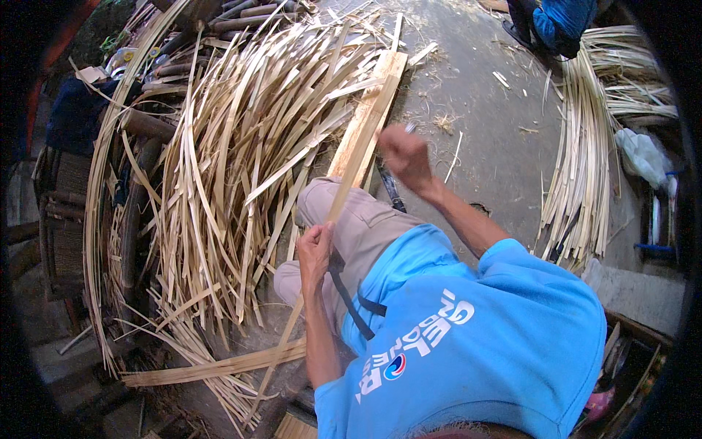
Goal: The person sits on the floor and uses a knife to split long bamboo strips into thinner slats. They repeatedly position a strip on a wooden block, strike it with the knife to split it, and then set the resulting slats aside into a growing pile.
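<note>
A long, narrow bamboo strip (349, 179) slants from the far middle down past my left side. Its near end passes my left forearm. My left hand (314, 249) is closed around it, just above my lap. Beneath the strip's far part lies a wider pale wooden board (360, 130), its near end by my knee. To the right of the board, my right hand (406, 156) is curled into a fist and blurred. A small pale, shiny bit shows at its top; I cannot make out what it is.
Loose bamboo strips (234, 161) are heaped along my left. More strips (578, 161) lie in a bundle to the right, near a white plastic bag (643, 155). A person in blue (563, 25) is at the far right. A broad flat slat (219, 366) lies at the near left.
</note>
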